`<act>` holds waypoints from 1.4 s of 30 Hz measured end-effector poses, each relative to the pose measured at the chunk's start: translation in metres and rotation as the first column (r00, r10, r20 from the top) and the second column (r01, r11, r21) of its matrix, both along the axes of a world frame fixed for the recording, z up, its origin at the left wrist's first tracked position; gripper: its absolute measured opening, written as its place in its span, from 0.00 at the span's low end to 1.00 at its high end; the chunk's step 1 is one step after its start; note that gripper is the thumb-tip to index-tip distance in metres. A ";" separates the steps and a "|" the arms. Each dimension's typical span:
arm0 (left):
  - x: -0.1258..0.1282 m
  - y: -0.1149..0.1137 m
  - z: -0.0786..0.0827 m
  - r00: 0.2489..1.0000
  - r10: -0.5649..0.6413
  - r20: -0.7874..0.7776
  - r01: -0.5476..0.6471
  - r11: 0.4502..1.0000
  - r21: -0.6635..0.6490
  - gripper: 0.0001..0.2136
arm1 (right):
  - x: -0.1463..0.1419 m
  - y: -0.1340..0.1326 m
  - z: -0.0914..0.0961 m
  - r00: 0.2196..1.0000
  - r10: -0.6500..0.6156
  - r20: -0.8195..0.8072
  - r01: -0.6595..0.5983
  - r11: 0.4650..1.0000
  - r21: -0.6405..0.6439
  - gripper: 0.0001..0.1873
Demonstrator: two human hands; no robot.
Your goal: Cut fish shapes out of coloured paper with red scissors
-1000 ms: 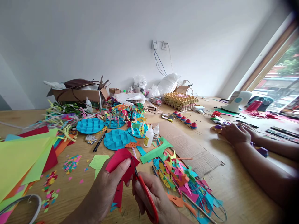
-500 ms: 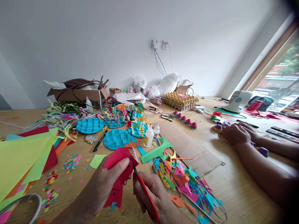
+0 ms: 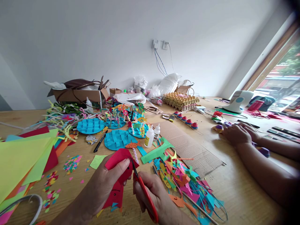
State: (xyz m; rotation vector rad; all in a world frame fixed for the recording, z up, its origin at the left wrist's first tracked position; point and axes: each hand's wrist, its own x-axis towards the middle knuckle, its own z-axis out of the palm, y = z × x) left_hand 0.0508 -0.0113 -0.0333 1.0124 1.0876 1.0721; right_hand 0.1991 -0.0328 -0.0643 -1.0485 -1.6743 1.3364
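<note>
My left hand (image 3: 110,181) pinches a sheet of red paper (image 3: 117,158), thumb on top and fingers behind it. Black lines and dots are drawn on the paper's lower part. Wrapped in my right hand (image 3: 150,190) is a pair of scissors with red handles (image 3: 148,197). Its dark blades lie at the paper's right edge, beside my left thumb. Just beyond the paper, an orange spotted paper fish (image 3: 133,145) sits on a twisted pale stem, by a blue paper disc (image 3: 118,139). Small blue scraps lie on or by the red paper's bottom edge.
Paper scraps (image 3: 185,184) heap at right, beside a cardboard sheet (image 3: 187,147). Two glue bottles (image 3: 149,137) stand ahead. Coloured paper sheets (image 3: 21,159) are stacked at left, near a black marker (image 3: 100,142). Another person's forearms (image 3: 255,162) rest on the table at far right.
The scissors and my right hand have shifted very slightly at the red paper's edge. My left hand keeps the same hold, and the other things have not moved.
</note>
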 end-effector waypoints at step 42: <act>-0.008 0.002 0.004 0.988 -0.134 -0.080 0.135 0.991 0.003 0.09 | 0.004 0.000 -0.001 0.998 0.030 0.052 -0.029 0.999 -0.023 0.22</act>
